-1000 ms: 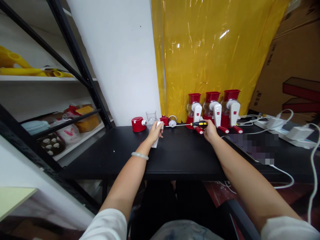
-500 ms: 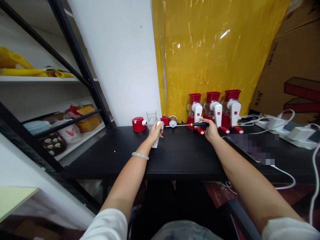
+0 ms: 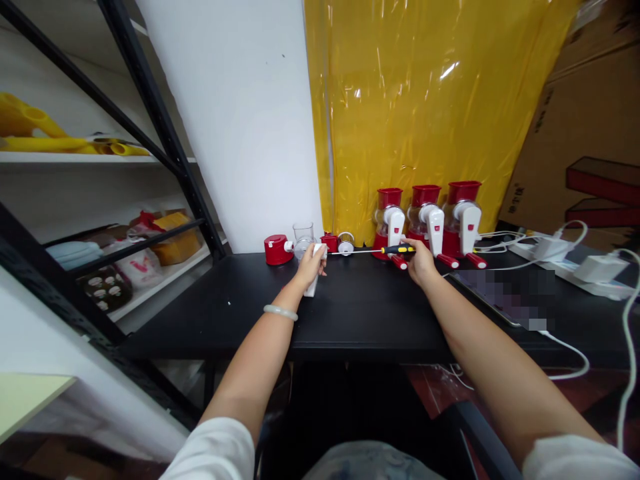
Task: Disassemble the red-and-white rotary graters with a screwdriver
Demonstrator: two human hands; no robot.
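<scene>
My left hand [image 3: 311, 267] is closed around a white crank handle [image 3: 311, 289], held above the black table. In my right hand [image 3: 421, 261] is a screwdriver [image 3: 397, 249] with a black and yellow grip. Its long shaft lies level and points left, the tip reaching the white part by my left fingers; the exact contact is too small to make out. Just behind my left hand are a red base [image 3: 279, 249], a clear plastic housing [image 3: 303, 235] and a small red part [image 3: 329, 241] beside a white ring-shaped piece [image 3: 345, 243].
Several red and white rotary graters [image 3: 426, 223] line the back of the black table [image 3: 360, 313]. At right lie a tablet [image 3: 493, 297], a power strip [image 3: 600, 280] and white cables. A shelf rack [image 3: 150, 110] stands at left, a yellow plastic sheet [image 3: 415, 100] behind.
The screwdriver's grip has turned slightly in my right hand, showing more of its yellow stripes. My left hand and the handle stay in place.
</scene>
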